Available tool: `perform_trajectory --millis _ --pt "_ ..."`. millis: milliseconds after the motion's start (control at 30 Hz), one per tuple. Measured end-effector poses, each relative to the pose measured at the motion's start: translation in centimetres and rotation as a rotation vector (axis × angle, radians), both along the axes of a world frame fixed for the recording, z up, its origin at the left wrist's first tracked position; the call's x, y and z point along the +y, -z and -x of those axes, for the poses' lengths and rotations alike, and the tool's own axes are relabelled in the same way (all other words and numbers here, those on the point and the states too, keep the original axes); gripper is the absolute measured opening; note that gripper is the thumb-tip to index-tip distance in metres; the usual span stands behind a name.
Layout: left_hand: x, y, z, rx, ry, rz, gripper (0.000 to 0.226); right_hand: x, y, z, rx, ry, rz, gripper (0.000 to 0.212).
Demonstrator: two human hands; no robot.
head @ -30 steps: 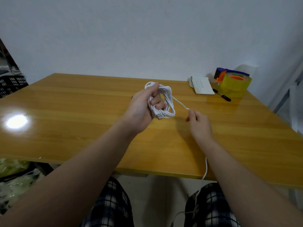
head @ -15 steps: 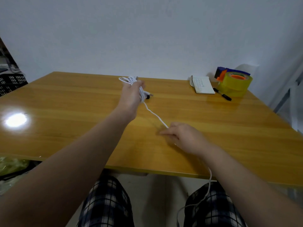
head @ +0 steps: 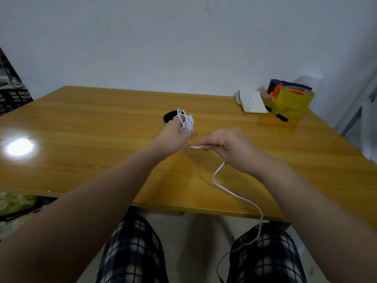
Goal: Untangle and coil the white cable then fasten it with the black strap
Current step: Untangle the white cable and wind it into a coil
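Note:
My left hand (head: 173,137) holds a bundle of loops of the white cable (head: 186,121) above the middle of the wooden table (head: 81,127). My right hand (head: 226,146) pinches the same cable just right of the left hand. From the right hand the loose cable runs down over the table's front edge onto my lap. The black strap (head: 170,116) lies on the table just behind the left hand, partly hidden by it.
At the back right corner stand a yellow tape roll in a dispenser (head: 291,99), a small white notebook (head: 252,102) and a black marker (head: 277,116). A bright light glare (head: 19,147) shows on the table's left side. Dark crates (head: 12,99) stand at far left.
My left hand came back toward me with the loops. My right hand lifted off the table and moved up close to the left hand, pulling more cable onto the tabletop.

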State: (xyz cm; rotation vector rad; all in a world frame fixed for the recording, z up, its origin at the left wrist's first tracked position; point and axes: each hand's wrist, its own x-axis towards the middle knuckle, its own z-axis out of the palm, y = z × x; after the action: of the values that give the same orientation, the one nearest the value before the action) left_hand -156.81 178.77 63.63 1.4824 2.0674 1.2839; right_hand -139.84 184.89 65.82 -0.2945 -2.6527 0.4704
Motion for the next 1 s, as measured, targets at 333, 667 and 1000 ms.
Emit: perform_trajectory --millis 333,667,1000 --pt "-2.2 -1.6 -2.4 0.195 0.329 0.268 0.043 1.8 -1.9 -1.2 0.061 0.385 0.049 0.029" --pt "-2.7 -1.0 -3.0 -0.435 0.523 0.130 0.038 2.4 1.0 -1.2 -0.054 -0.169 1.007 0.064" --pt "-1.5 -1.2 -3.9 -0.845 0.143 0.133 0.063 -0.1 2.2 0.3 0.134 -0.022 0.782 0.041"
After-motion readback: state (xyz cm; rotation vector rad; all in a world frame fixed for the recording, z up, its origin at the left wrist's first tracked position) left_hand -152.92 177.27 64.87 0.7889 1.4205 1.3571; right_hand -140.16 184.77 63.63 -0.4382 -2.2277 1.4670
